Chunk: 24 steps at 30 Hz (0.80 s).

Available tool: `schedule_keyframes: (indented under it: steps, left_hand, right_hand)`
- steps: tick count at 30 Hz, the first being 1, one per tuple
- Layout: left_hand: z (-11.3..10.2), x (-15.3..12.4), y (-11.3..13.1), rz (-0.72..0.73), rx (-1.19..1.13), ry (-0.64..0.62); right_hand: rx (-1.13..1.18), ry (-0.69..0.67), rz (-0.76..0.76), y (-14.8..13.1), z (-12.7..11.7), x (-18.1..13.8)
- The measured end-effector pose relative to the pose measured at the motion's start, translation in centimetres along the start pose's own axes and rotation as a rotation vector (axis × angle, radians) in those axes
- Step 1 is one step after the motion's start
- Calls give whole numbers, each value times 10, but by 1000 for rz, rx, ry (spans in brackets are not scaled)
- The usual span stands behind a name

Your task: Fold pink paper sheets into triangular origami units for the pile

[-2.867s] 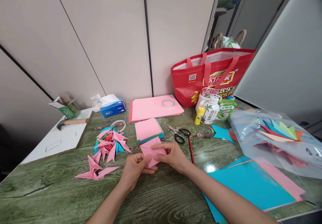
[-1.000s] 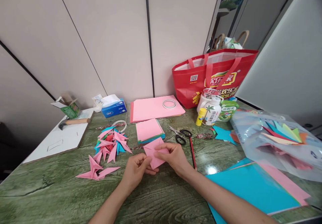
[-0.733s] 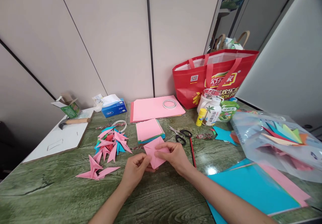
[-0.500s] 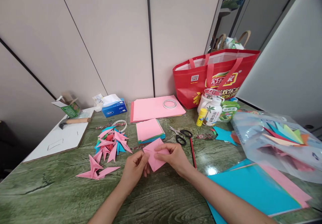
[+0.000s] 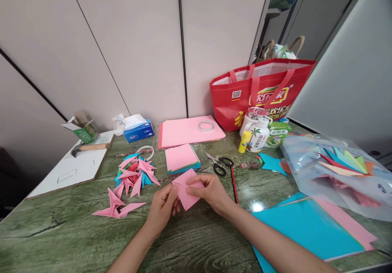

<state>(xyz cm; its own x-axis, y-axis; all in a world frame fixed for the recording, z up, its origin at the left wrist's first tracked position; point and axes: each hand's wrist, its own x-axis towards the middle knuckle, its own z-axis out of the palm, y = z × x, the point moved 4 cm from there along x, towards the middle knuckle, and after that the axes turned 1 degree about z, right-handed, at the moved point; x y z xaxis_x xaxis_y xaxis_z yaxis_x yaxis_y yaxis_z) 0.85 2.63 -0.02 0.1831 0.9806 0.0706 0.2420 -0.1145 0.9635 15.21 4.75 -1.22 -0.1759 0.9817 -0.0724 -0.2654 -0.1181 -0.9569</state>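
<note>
A small pink paper square (image 5: 187, 199) with crease lines is held up between my two hands, one corner pointing down. My left hand (image 5: 163, 203) pinches its left corner between thumb and fingers. On the other side, my right hand (image 5: 211, 190) grips the right part, its thumb and fingertips lying over the paper's face. Just behind the sheet sits a stack of small square papers (image 5: 181, 158), pink on top with blue and green below. Black-handled scissors (image 5: 219, 164) and a red pencil (image 5: 234, 186) lie right of the stack.
Folded paper pieces (image 5: 134, 175) in pink, blue and red are heaped at left. A hammer (image 5: 92, 146) rests on a white board (image 5: 70, 166). Behind are a tissue box (image 5: 138, 131), large pink sheets (image 5: 180, 132), a glue stick (image 5: 244, 142) and a red bag (image 5: 226, 101). Blue sheets (image 5: 306, 232) lie right.
The pink paper square has shifted very slightly left and tilted a little in my hands. Both hands keep their hold on it.
</note>
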Motion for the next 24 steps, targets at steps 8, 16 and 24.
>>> schedule_keyframes:
  steps: [8, 16, 24]
  left_hand:
    - [-1, 4, 4, -3, -42, 52]
    - [-2, 2, 1, -66, -36, 63]
    - [14, 1, -1, -69, 86, -154]
  right_hand:
    - [-70, -1, -11, 0, 0, -3]
    - [-64, 6, 7, 1, 1, -3]
    - [-47, 108, -35, -1, -8, 2]
